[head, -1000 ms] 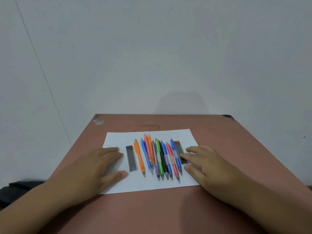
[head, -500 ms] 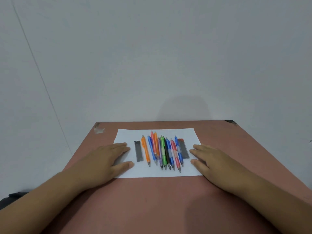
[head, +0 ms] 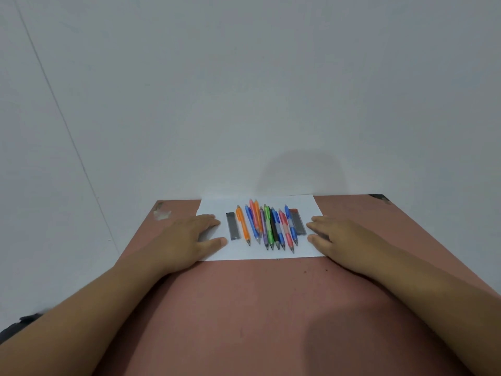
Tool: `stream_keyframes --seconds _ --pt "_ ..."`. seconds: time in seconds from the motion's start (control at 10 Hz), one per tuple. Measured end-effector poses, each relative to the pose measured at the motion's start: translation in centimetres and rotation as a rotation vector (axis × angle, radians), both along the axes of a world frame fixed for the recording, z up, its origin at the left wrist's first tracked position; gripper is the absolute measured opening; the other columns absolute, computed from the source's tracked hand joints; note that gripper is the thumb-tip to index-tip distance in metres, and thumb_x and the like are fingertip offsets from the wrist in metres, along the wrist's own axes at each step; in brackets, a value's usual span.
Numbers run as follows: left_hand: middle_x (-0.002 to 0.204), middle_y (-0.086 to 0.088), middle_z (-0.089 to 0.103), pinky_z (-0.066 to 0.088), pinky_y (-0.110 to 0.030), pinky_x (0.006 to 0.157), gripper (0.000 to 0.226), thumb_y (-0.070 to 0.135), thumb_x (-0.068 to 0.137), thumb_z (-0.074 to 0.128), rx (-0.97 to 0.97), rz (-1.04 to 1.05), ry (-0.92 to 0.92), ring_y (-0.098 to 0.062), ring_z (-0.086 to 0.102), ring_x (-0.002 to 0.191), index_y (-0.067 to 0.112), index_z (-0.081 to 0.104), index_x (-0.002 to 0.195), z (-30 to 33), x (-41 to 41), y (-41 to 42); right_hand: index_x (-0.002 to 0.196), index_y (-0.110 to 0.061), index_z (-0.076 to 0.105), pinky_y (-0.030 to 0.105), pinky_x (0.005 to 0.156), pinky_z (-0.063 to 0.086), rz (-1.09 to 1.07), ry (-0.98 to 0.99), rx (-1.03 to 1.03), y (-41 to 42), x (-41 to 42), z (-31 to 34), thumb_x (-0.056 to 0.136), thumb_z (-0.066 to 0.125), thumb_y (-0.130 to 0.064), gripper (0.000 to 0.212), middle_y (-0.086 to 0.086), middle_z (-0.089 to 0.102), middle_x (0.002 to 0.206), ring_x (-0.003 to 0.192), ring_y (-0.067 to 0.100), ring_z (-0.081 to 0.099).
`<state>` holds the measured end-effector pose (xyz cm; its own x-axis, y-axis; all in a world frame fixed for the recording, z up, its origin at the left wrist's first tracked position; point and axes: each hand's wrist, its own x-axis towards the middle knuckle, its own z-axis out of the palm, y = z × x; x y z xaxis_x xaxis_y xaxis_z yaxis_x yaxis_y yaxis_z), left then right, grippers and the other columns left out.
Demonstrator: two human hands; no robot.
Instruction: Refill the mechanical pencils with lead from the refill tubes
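Note:
Several mechanical pencils (head: 268, 226) in orange, blue, green, black, purple and red lie side by side on a white sheet of paper (head: 260, 252), tips toward me. A grey lead refill tube (head: 233, 226) lies left of the row, and a second refill tube (head: 297, 221) with a reddish end lies right of it. My left hand (head: 189, 240) rests flat on the paper's left part, fingers straight, beside the left tube. My right hand (head: 339, 237) rests flat at the paper's right edge, fingertips just short of the right tube. Neither hand holds anything.
The paper sits at the far end of a reddish-brown table (head: 257, 308), against a pale wall (head: 244, 90). The table's far left corner (head: 161, 211) is chipped. Something dark (head: 16, 327) lies below the table's left side.
The paper with the pencils and tubes now lies farther from me, against the wall. Both hands moved outward with it, and my right fingertips came off the right tube.

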<state>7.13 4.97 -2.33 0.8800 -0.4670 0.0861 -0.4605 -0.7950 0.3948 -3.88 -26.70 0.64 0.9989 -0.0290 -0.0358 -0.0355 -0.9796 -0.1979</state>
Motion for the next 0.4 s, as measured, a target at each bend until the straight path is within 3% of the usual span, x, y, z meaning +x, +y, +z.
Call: stream_keyframes --seconds 0.2,0.3,0.4 --pt "0.145 0.021 0.049 0.033 -0.024 0.103 0.063 0.067 0.091 0.051 0.003 -0.033 -0.050 -0.001 0.044 0.129 0.033 0.049 0.143 -0.2 -0.2 0.2 0.132 -0.009 0.059 0.040 0.107 0.042 -0.011 0.008 0.028 -0.4 0.1 -0.1 0.107 0.041 -0.040 0.043 0.007 0.055 0.140 0.127 0.023 0.052" --pt "0.157 0.023 0.033 0.024 -0.028 0.117 0.071 0.075 0.088 0.047 0.000 0.008 -0.046 -0.002 0.029 0.144 0.038 0.042 0.148 0.0 -0.3 0.3 0.143 -0.016 0.053 0.038 0.116 0.035 -0.013 -0.028 0.088 -1.0 0.3 -0.4 0.105 0.043 -0.046 0.049 0.000 0.045 0.154 0.141 0.019 0.042" --pt "0.161 0.028 0.020 0.019 -0.027 0.120 0.077 0.080 0.085 0.044 -0.035 -0.012 -0.042 0.003 0.019 0.147 0.044 0.034 0.152 -0.3 -1.6 1.1 0.153 -0.037 0.040 0.027 0.122 0.019 0.000 -0.121 0.224 -1.9 -0.7 -1.3 0.101 0.048 -0.054 0.055 -0.018 0.025 0.164 0.151 0.000 0.018"
